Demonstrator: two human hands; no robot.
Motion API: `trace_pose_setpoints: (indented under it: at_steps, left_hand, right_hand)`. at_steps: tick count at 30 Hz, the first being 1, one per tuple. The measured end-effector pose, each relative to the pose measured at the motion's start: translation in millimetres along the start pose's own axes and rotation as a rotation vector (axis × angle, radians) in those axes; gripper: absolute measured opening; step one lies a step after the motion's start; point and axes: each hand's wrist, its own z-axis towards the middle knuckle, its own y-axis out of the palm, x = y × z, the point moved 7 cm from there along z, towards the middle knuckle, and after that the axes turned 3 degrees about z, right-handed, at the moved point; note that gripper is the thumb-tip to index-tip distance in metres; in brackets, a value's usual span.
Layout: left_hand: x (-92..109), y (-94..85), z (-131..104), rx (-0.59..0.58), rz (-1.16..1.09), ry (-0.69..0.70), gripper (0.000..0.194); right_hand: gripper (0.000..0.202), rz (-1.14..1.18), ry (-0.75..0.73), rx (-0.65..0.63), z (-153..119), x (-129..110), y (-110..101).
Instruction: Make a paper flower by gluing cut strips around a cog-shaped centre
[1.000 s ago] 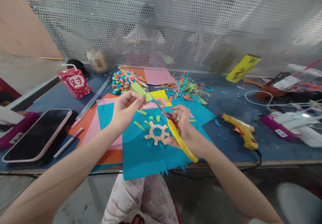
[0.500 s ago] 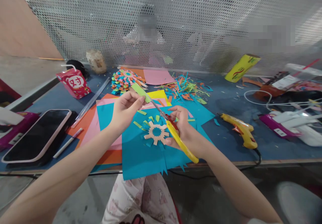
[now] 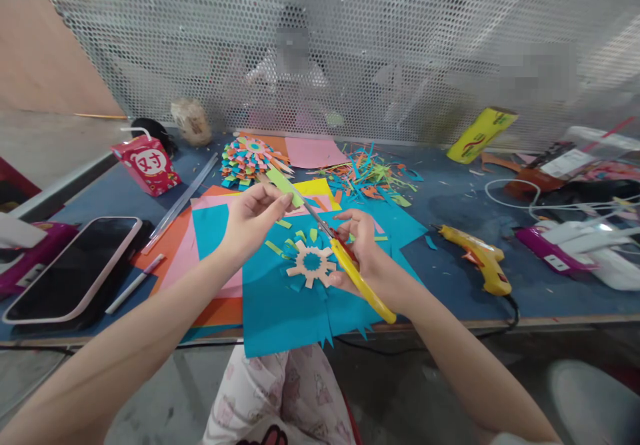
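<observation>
Between thumb and fingers, my left hand (image 3: 257, 215) pinches a light green paper strip (image 3: 284, 186). My right hand (image 3: 361, 252) is wrapped round the scissors (image 3: 350, 270), which have yellow and red handles; their blades reach the strip's right edge. Below the blades, a pale peach paper ring with short tabs (image 3: 303, 272) lies on blue paper (image 3: 285, 325). Small green pieces (image 3: 274, 248) lie around the ring. Behind my left hand stands a layered, multicoloured paper flower (image 3: 250, 158), and a heap of thin paper cuttings (image 3: 370, 175) lies to its right.
On the left are a phone (image 3: 75, 268), a red drink carton (image 3: 150, 165), clear sticks (image 3: 185, 198) and a white stick (image 3: 134, 285). A yellow glue gun (image 3: 477, 255) and a yellow tube (image 3: 480, 136) are on the right. Behind the perforated screen (image 3: 400, 45) sits a person.
My left hand and the green strip have shifted slightly to the right and down. My right hand and the scissors have barely moved.
</observation>
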Motion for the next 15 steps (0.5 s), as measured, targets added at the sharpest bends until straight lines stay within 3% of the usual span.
trace_pose_setpoints:
  at_steps: [10, 15]
  left_hand:
    - [-2, 0.5, 1, -0.001, 0.000, -0.020, 0.023]
    - [-2, 2.5, -1, -0.023, -0.022, -0.020, 0.026]
  right_hand:
    - [0.070, -0.009, -0.041, 0.136, 0, 17, -5]
    - [0.070, 0.011, -0.063, 0.108, 1, 12, -3]
